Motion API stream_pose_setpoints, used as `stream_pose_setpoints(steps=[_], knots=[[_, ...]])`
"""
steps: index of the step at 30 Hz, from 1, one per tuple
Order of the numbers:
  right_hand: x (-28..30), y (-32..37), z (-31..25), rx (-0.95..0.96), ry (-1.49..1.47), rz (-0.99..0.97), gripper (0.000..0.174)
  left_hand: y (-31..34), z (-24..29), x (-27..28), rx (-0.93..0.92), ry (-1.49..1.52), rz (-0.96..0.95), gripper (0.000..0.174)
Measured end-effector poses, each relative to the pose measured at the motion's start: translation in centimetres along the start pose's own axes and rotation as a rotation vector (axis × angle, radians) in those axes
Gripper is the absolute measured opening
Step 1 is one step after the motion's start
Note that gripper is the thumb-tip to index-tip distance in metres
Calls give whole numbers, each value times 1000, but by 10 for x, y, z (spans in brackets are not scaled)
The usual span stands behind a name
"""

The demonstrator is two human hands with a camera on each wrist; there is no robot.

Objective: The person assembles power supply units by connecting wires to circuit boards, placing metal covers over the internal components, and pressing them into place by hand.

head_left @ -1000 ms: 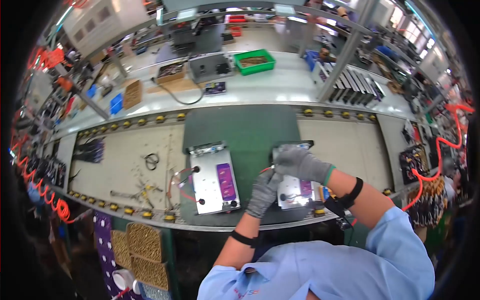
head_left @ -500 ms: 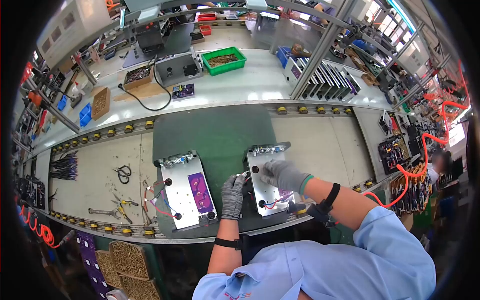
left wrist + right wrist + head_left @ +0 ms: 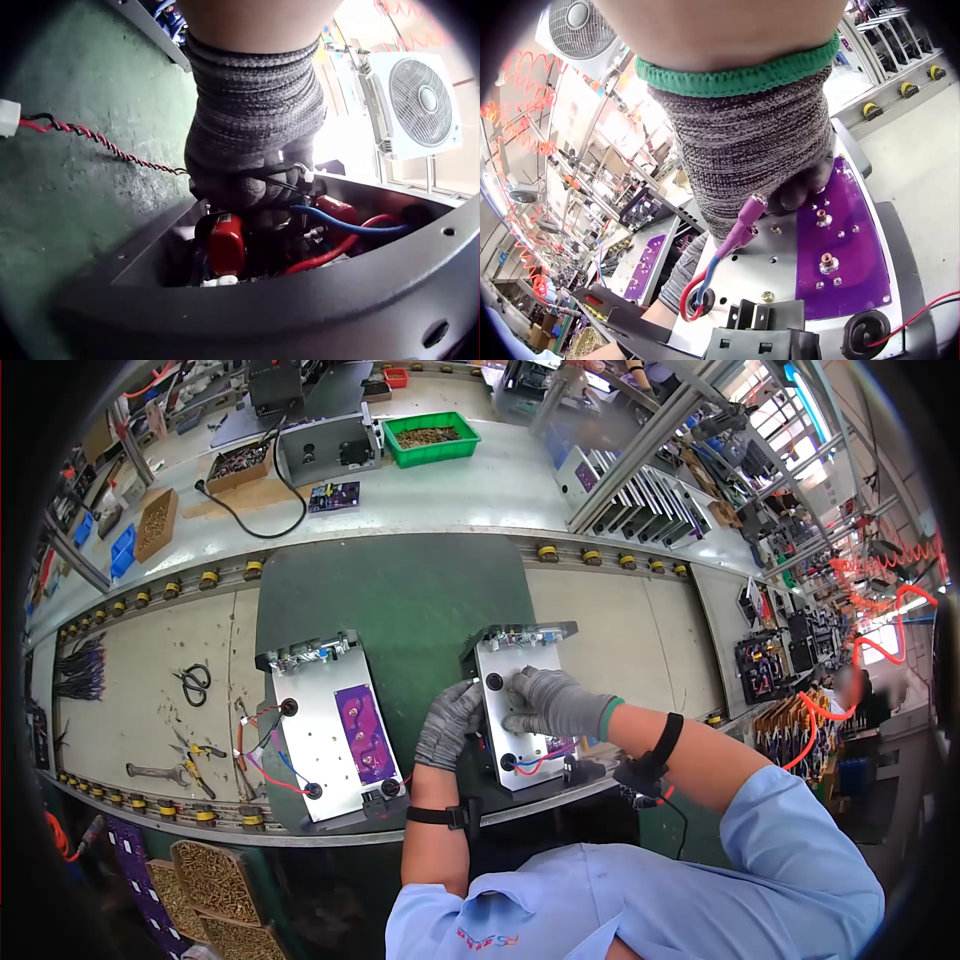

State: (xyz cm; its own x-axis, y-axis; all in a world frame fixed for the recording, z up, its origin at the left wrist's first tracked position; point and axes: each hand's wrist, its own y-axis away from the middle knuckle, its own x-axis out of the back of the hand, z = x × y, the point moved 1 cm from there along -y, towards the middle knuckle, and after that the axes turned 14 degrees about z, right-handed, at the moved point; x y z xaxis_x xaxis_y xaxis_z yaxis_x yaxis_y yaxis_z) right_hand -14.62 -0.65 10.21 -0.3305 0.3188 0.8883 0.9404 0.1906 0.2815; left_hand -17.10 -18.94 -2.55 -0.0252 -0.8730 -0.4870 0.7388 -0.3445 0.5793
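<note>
My gloved left hand (image 3: 450, 725) is at the left side of the right-hand metal housing (image 3: 520, 750). In the left wrist view, its curled fingers reach into the housing's open side, among red capacitors (image 3: 226, 246) and a blue wire (image 3: 352, 226). A twisted red-and-black wire (image 3: 112, 148) runs into its fingers, trailing from a white connector (image 3: 9, 118). My gloved right hand (image 3: 562, 705) rests on the housing's top plate, fingertips on the metal. Beside it lie a purple insulating sheet (image 3: 836, 247) and purple-sleeved wire terminals (image 3: 742, 225). The left fingertips are partly hidden.
A second housing (image 3: 325, 760) with a purple sheet stands to the left on the green mat (image 3: 400, 585). Pliers (image 3: 195, 765), a wrench (image 3: 155, 772) and black-handled scissors (image 3: 193, 685) lie farther left. Behind the roller rail stands a green bin (image 3: 430, 440). Trays of screws (image 3: 215, 880) sit below.
The left hand has gone from beside the right-hand housing to its open side, fingers inside. The right hand has left the edge and settled on the top plate. The head view has shifted.
</note>
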Motion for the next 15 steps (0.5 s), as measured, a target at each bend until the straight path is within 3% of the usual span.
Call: stream_pose_setpoints(steps=[3, 6, 10, 12, 15], knots=[[-3, 1, 0, 23, 0, 17, 53, 0, 9, -2, -77, -62, -48, 32], [-2, -2, 0, 18, -27, 22, 53, -3, 13, -2, -69, -100, -80, 22], [3, -3, -2, -4, -27, -11, 53, -10, 1, 0, -17, 36, -30, 20], [6, -2, -7, 0, -65, -30, 53, -5, 5, 3, 39, 104, -155, 22], [12, -2, -14, -37, 18, -42, 47, 11, 12, -1, -54, 154, -159, 21]])
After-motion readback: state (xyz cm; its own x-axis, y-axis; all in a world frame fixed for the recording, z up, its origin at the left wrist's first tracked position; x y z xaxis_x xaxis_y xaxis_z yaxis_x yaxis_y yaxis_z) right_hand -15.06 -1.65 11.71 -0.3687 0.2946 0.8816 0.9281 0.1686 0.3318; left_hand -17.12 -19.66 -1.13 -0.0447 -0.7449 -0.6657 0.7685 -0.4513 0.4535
